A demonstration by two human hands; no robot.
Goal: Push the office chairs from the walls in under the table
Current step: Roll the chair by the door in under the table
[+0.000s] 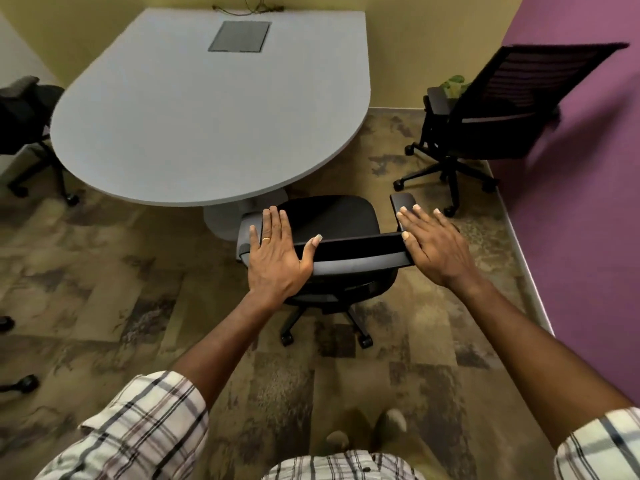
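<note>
A black office chair [332, 220] stands in front of me, its seat front just at the rounded near edge of the grey table [194, 109]. My left hand [277, 254] lies flat on the left end of the chair's backrest top, fingers spread, thumb along the rail. My right hand [433, 244] rests flat on the right end of the backrest, fingers apart, over the right armrest. Neither hand curls around the rail. A second black mesh chair [502, 116] stands by the purple wall at the right. A third chair [24, 109] sits at the table's left side.
The table's round pedestal base [225, 216] stands just left of the chair seat. A dark hatch [239, 36] is set in the tabletop. Castors of another chair [20, 382] show at the left edge. Patterned carpet covers the floor; my shoes [363, 431] are below.
</note>
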